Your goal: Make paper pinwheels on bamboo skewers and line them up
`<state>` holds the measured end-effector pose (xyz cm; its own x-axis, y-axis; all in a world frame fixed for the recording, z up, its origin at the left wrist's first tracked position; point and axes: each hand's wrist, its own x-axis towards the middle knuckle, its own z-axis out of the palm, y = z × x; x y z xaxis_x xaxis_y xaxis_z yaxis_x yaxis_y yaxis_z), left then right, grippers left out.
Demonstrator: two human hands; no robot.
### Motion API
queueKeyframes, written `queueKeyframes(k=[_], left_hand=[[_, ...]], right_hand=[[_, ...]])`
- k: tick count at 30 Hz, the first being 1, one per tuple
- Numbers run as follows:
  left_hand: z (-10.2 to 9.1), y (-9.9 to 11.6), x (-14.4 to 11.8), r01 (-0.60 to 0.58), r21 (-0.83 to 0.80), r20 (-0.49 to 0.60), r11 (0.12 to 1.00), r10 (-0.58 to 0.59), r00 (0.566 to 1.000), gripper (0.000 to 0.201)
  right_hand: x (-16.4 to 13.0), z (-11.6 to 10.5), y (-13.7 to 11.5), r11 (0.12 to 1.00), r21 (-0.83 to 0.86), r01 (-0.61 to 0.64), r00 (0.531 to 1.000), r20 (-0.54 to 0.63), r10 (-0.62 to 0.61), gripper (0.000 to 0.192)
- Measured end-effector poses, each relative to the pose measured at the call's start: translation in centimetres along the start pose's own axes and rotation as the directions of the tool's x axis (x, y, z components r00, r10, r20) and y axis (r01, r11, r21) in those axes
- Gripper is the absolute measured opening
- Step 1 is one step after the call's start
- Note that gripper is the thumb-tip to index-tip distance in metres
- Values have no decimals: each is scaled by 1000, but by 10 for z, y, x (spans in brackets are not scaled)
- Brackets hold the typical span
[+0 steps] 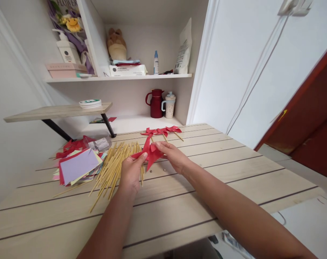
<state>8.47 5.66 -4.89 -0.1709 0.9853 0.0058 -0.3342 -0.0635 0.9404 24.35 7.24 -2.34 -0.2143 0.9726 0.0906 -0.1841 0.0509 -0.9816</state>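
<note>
Between both hands is a red paper pinwheel [152, 155], held above the wooden table [179, 201]. My left hand [132, 168] pinches its left blade between thumb and fingers. On its upper right side, my right hand [173, 154] grips another blade, fingers closed. Whether a stick is fixed to this pinwheel I cannot tell. Left of my left hand lies a loose heap of thin wooden sticks [112, 167]. Behind the hands, several red pinwheels on sticks [174, 129] lie in a row. Tiny metallic pieces [151, 171] rest on the table just below the pinwheel.
Coloured paper sheets [78, 167] are stacked at the left, with red paper pieces [74, 146] and a clear plastic packet [100, 144] behind. A small raised shelf [58, 112] stands at the back left. A dark red jug [156, 104] and a cup [169, 106] stand in the cabinet.
</note>
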Motion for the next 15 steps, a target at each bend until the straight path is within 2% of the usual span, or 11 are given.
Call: queueKeyframes(k=[3, 7, 11, 15], left_hand=[[1, 0, 1, 12, 1, 0, 1000, -12, 1000, 32], [3, 2, -1, 5, 26, 11, 1000, -5, 1000, 29], [6, 4, -5, -30, 65, 36, 997, 27, 999, 28], [6, 4, -7, -13, 68, 38, 998, 11, 999, 31]], right_hand=[[2, -4, 0, 1000, -16, -13, 999, -34, 13, 44], [0, -6, -3, 999, -48, 21, 1000, -10, -21, 36], [-1, -6, -6, 998, -63, 26, 999, -26, -28, 33], [-1, -7, -5, 994, -103, 33, 999, -39, -37, 30]])
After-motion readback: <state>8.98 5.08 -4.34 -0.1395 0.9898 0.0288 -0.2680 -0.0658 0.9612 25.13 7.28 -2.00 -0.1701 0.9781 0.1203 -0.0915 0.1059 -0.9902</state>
